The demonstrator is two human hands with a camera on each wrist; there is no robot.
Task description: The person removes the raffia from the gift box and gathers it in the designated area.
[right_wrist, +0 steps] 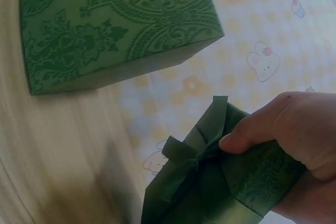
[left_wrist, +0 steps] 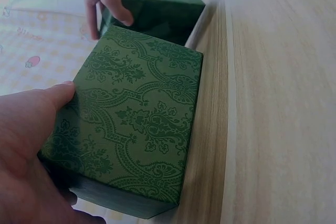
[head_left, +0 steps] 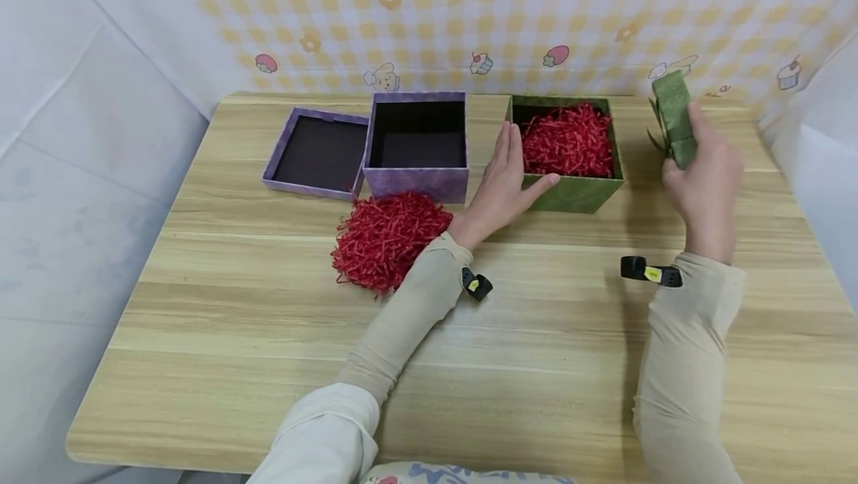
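Observation:
Against the left side of the green patterned box (head_left: pixel 570 197) lies my left hand (head_left: pixel 499 182), its fingers straight along the wall and its thumb by the front rim. Red shredded paper (head_left: pixel 570 143) fills that box. In the left wrist view, the left thumb (left_wrist: pixel 58 95) touches an edge of the box's front face (left_wrist: pixel 131 114). My right hand (head_left: pixel 707 171) grips the green lid (head_left: pixel 678 108), raised on edge to the right of the box. A green ribbon bow (right_wrist: pixel 198 158) is tied on the lid, with the right thumb (right_wrist: pixel 247 135) close beside it.
Left of the green box stands an open purple box (head_left: pixel 418 182) with a dark inside. Its purple lid (head_left: pixel 322 153) lies upturned beside it. A loose heap of red shredded paper (head_left: pixel 389 242) sits in front. A checked cloth (head_left: pixel 415 22) hangs behind the wooden table (head_left: pixel 221 335).

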